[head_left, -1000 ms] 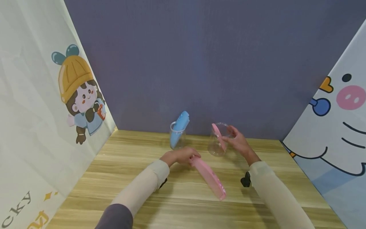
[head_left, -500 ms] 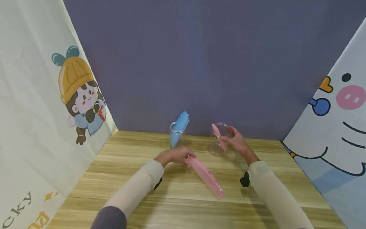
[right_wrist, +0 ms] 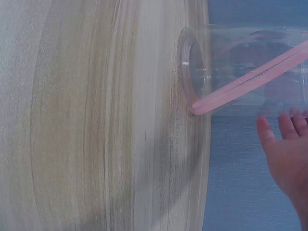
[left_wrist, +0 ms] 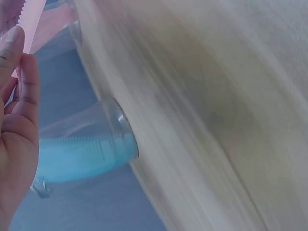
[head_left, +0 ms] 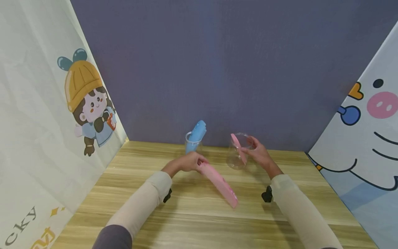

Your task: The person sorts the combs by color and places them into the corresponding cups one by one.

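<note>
My left hand (head_left: 188, 161) pinches one end of a pink comb (head_left: 218, 183). The comb slants toward the front right, its far end pointing at me. In the left wrist view, thumb and fingertips meet on the toothed pink comb (left_wrist: 32, 24). My right hand (head_left: 259, 152) grips a clear plastic cup (head_left: 235, 162) near its rim, thumb on the near side. Inside that cup another pink comb (right_wrist: 250, 81) leans diagonally, its lower end at the cup's base. To the left, a second clear cup (head_left: 188, 135) holds a blue comb (head_left: 198, 132), partly hidden behind my left hand.
Both cups stand at the back of the wood-grain table (head_left: 199, 224), close to a dark blue-grey partition (head_left: 202, 69). White panels with cartoon prints, a child (head_left: 90, 103) and a pig snout (head_left: 384, 104), flank the table on either side.
My left hand has shifted left and farther back with the pink comb, now overlapping the lower part of the blue comb's cup. The right hand stays on its cup.
</note>
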### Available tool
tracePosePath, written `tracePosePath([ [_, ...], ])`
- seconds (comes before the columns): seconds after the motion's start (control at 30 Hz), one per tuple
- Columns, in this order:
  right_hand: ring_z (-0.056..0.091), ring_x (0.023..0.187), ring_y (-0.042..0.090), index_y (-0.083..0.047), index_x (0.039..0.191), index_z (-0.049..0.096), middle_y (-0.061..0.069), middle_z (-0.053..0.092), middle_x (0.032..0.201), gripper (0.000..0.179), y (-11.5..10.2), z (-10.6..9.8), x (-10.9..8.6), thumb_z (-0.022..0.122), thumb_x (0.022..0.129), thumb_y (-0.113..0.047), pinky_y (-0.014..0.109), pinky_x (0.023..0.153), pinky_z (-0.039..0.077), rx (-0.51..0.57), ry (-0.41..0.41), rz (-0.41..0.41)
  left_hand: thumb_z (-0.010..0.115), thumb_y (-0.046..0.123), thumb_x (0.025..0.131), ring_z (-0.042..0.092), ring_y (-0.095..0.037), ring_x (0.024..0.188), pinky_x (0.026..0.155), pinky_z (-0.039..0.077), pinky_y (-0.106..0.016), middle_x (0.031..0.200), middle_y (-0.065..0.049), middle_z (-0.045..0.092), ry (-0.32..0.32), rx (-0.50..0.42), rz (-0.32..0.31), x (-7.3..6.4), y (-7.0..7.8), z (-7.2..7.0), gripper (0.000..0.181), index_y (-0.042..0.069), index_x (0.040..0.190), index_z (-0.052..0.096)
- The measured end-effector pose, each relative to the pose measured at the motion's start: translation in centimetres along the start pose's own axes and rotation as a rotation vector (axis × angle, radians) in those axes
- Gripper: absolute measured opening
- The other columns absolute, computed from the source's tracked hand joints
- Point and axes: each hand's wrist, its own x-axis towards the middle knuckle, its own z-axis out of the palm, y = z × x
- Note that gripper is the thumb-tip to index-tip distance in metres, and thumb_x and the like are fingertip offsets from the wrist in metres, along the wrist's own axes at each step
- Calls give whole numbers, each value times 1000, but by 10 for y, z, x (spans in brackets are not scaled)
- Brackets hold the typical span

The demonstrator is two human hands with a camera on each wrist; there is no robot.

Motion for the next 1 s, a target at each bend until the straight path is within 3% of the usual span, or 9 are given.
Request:
tracePosePath([
  [0.27,25,152,45,-10,164,18,22,29,165,95,2,-2,1,73,94,-42,64,121,26,15,-3,-4,84,16,84,71,-13,96,80,59,-23,114,-12,76,79,-113,9,-3,-5,-13,51,-2,129,67],
  [0.4,24,152,45,-10,164,17,22,28,166,97,3,-2,1,74,93,-43,65,121,26,22,-6,3,85,15,83,73,-13,92,77,60,-24,108,-13,78,149,-144,17,-4,-4,-21,50,-1,128,69],
  [0.63,24,152,44,-10,164,16,21,27,166,96,2,-2,1,72,94,-43,64,122,25,19,-9,2,88,19,81,71,-12,88,72,57,-23,105,-11,78,298,-211,-50,-6,6,-41,50,4,126,72],
  [0.83,24,152,45,-10,164,15,22,27,166,96,1,-2,0,72,94,-42,64,121,25,10,-8,-2,88,19,81,68,-10,80,63,52,-21,99,-12,78,390,-255,-42,-4,17,-56,53,2,128,70],
  [1.0,24,152,47,-7,164,15,24,27,166,94,-2,-2,-1,73,95,-35,63,122,26,21,-12,-5,88,18,80,70,-12,81,66,57,-22,97,-14,78,456,-311,-62,-2,28,-64,51,4,127,71],
])
